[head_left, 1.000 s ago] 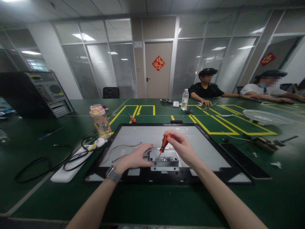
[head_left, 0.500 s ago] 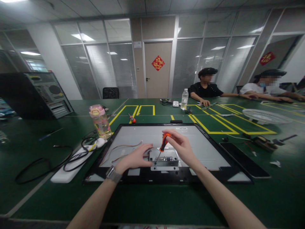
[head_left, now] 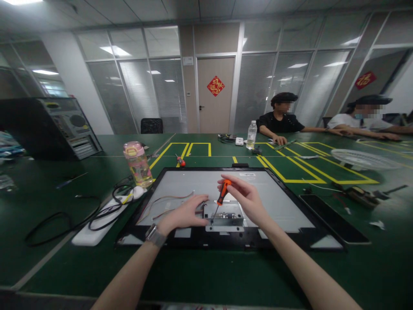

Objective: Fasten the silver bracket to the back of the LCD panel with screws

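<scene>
A screwdriver with an orange and black handle leans in my right hand, fingers closed around the top of its handle. Its shaft slants down to the left front corner of a metal bracket with connectors in it. My left hand lies at the bracket's left end, thumb and fingers stretched apart around that end. Under both hands lies a flat display panel with a grey back and black frame. Thin cables run across its left part; my left hand partly covers them.
To the left are a white power strip with black cables, a pink-lidded bottle and a computer case. A phone lies right of the panel. Beyond are a second screwdriver, a water bottle and two people.
The view has shifted slightly, so everything sits a little further right. Both hands keep nearly the same pose, and the screwdriver tip stays at the same bracket corner.
</scene>
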The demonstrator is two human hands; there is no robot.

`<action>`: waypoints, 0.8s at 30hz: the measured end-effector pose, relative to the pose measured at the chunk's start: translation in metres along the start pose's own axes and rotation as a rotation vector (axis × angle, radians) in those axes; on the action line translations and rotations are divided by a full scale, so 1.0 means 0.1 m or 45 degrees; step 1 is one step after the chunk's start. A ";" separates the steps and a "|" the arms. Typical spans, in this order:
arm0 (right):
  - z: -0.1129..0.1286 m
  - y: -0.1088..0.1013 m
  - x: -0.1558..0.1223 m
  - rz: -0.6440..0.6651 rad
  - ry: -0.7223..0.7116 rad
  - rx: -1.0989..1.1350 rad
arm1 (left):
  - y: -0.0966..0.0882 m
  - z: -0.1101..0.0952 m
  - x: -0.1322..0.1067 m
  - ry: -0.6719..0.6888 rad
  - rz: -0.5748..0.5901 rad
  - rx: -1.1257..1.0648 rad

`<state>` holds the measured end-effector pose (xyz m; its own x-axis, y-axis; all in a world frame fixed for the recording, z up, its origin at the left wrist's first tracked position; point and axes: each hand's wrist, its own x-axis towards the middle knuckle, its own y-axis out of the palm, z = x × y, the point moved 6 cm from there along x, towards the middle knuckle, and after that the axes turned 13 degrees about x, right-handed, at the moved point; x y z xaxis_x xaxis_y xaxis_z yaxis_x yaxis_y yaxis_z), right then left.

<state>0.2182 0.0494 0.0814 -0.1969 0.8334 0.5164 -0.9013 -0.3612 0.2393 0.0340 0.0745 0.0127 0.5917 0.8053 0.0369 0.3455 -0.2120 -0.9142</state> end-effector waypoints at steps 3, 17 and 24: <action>0.02 -0.01 0.00 -0.044 -0.032 -0.091 | 0.01 0.02 0.01 0.011 -0.005 0.006; 0.00 -0.01 -0.01 -0.095 -0.055 -0.084 | 0.00 0.01 -0.01 0.033 -0.038 -0.024; -0.10 0.04 -0.01 0.080 0.090 0.117 | -0.01 -0.01 0.00 0.017 -0.006 -0.034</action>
<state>0.2113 0.0516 0.0737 -0.2818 0.8341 0.4743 -0.8476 -0.4480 0.2843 0.0339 0.0740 0.0142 0.5998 0.7988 0.0468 0.3677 -0.2232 -0.9027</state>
